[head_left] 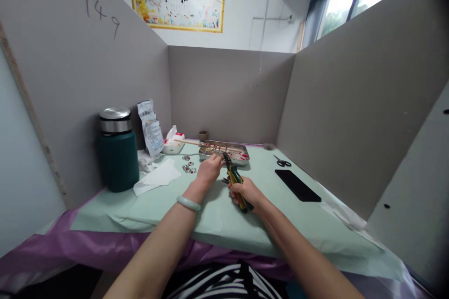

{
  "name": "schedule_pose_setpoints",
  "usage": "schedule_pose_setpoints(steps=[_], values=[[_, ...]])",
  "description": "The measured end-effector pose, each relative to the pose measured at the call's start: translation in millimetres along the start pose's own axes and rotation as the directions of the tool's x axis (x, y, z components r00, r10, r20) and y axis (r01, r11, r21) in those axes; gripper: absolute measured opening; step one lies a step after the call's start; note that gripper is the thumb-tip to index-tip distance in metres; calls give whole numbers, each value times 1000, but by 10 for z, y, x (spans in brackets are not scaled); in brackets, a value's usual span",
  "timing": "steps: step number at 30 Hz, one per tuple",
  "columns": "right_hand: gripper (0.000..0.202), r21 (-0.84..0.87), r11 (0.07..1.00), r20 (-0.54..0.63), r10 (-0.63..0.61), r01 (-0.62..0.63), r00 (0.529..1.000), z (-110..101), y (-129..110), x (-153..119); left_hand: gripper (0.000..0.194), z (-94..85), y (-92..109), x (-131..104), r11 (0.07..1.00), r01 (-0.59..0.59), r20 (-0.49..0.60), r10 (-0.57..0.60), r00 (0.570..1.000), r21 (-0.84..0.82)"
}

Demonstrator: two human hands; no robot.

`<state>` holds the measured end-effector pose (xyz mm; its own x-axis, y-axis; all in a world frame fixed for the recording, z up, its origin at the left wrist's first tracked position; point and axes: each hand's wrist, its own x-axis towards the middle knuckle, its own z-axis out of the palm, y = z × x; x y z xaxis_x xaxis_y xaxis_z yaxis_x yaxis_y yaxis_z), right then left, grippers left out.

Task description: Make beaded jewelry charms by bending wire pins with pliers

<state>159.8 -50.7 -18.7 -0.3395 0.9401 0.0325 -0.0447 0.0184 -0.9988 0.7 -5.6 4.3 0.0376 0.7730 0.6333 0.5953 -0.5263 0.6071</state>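
Observation:
My right hand [247, 191] is wrapped round the handles of a pair of pliers [235, 178] with green and yellow grips. The dark jaws point up and away, close to the fingertips of my left hand [209, 169]. Those left fingers are pinched together at the near edge of a metal tray [242, 162]; whatever they hold is too small to make out. The tray contains red and gold-coloured small pieces, and a thin wooden stick [191, 142] lies across it. Left of my hand, several small rings with red beads [189, 168] rest on the cloth.
A green thermos [119, 159], an upright foil pouch [151, 126] and white paper [157, 177] stand or lie at the left. To the right are scissors [283, 162] and a black phone-like slab [297, 186]. Grey partitions [231, 93] enclose the table on three sides.

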Motion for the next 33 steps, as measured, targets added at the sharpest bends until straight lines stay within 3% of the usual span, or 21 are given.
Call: schedule_pose_setpoints(steps=[3, 6, 8, 12, 16, 18, 19, 21, 24, 26, 27, 29, 33], values=[[24, -51, 999, 18, -15, 16, 1000, 8, 7, 7, 26, -27, -25, 39, 966, 158, 54, -150, 987, -207], [21, -133, 990, 27, -48, 51, 998, 23, 14, 10, 35, -97, -52, 64, 766, 432, 302, -320, 898, -475], [19, -176, 982, 29, -63, 67, 998, 34, 12, 8, 33, -137, -56, 70, 654, 524, 425, -323, 846, -546], [18, -216, 974, 11, -65, 66, 998, 65, -25, -23, 32, -178, -40, 73, 557, 587, 448, -380, 809, -588], [18, -294, 952, -10, -92, 85, 996, 119, -97, -86, 31, -239, -51, 77, 257, 739, 665, -323, 673, -623], [19, -330, 939, -21, -103, 91, 994, 141, -129, -113, 30, -257, -65, 77, 202, 774, 719, -288, 632, -600], [19, -334, 938, -26, -102, 87, 994, 147, -140, -121, 30, -252, -71, 77, 226, 770, 714, -289, 637, -596], [18, -320, 944, -29, -95, 80, 995, 148, -147, -125, 33, -212, -80, 74, 381, 708, 627, -332, 705, -594], [17, -279, 958, -38, -78, 64, 996, 125, -114, -97, 33, -119, -79, 66, 765, 474, 312, -365, 877, -436], [17, -247, 968, -46, -65, 51, 997, 98, -68, -60, 20, -74, -75, 53, 928, 277, 113, -256, 960, -248], [18, -228, 973, -45, -58, 46, 997, 83, -42, -39, 13, -61, -74, 44, 968, 182, 52, -176, 983, -172], [19, -187, 982, -47, -44, 35, 998, 55, 4, -1, 18, -53, -78, 18, 997, 31, 1, -31, 1000, -66], [20, -116, 993, -53, -10, 4, 999, 26, 42, 34, 32, -52, -109, -36, 993, -96, 15, 95, 995, 76]])
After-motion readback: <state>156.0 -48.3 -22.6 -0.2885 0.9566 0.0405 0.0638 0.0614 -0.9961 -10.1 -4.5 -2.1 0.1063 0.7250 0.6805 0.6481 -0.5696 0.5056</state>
